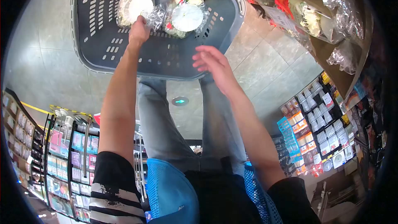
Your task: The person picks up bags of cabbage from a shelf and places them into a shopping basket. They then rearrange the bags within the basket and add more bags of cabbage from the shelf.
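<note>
Head view: both hands were over a grey basket (99,37) on the tiled floor (37,58).
Basket held two wrapped packs, side by side at its far end. Left hand (139,31) pinched the wrap of the left pack (134,4); right pack (185,14) lay just beside it. Right hand (213,64) hovered open over the near rim, holding nothing. More packs sat on a shelf (331,54) at right.

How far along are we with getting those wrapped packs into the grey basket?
Done: one wrapped pack already lies in the grey basket. In hand: the left hand grips the plastic wrap of a second pack, which sits in the basket beside the first. The right hand hovers open and empty over the basket's near rim. Left: more wrapped packs remain on the shelf at upper right.
</note>
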Demonstrator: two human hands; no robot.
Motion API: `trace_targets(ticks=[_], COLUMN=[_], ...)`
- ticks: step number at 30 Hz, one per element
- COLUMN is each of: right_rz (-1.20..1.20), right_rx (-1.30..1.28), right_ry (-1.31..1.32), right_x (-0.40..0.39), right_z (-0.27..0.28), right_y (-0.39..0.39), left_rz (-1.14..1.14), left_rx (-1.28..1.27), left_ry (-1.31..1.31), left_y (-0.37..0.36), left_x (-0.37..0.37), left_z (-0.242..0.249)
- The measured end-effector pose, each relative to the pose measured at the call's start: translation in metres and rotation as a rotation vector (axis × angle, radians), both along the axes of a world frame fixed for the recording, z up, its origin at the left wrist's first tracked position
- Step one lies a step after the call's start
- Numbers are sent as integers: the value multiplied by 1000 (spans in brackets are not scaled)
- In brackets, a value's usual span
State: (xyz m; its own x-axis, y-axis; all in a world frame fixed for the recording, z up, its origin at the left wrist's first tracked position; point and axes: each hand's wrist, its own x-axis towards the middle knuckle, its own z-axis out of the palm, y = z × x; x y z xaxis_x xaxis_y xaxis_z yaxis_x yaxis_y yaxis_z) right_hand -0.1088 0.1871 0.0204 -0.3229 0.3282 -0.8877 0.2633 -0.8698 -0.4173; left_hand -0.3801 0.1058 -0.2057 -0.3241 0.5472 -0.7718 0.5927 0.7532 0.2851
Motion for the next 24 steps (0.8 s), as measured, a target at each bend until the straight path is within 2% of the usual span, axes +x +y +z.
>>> trace_targets(ticks=[2,6,9,10,13,16,17,19,21,23,24], right_rz=[33,185,417,508,694,821,746,585,485,288,213], right_rx=[23,107,191,223,532,841,953,1180,1163,1260,1184], right_ry=[-17,-42,-92,-116,-138,-324,-314,-289,-275,-274,-281], right_x=[-7,-28,-48,-55,-74,-101,-106,-112,-115,-125,-124], right_z=[-11,-33,-50,-57,-79,-65,-57,-39,-15,27,45], right_y=[-4,-15,-22,-24,-36,-46,-48,-51,-56,-56,-62], left_rz=[33,288,759,745,828,769,732,584,617,509,486], left_rx=[148,177,318,305,330,428,423,569,593,651,643], left_ry=[-77,-290,-458,-419,-565,-661,-662,-556,-617,-666,-707], left_y=[1,10,-3,-6,-5,-5,-4,-2,-7,-10,-15], left_x=[-7,-16,-28,-32,-15,16,23,34,43,54,64], left_z=[7,32,56,68,124,183,208,261,308,357,375])
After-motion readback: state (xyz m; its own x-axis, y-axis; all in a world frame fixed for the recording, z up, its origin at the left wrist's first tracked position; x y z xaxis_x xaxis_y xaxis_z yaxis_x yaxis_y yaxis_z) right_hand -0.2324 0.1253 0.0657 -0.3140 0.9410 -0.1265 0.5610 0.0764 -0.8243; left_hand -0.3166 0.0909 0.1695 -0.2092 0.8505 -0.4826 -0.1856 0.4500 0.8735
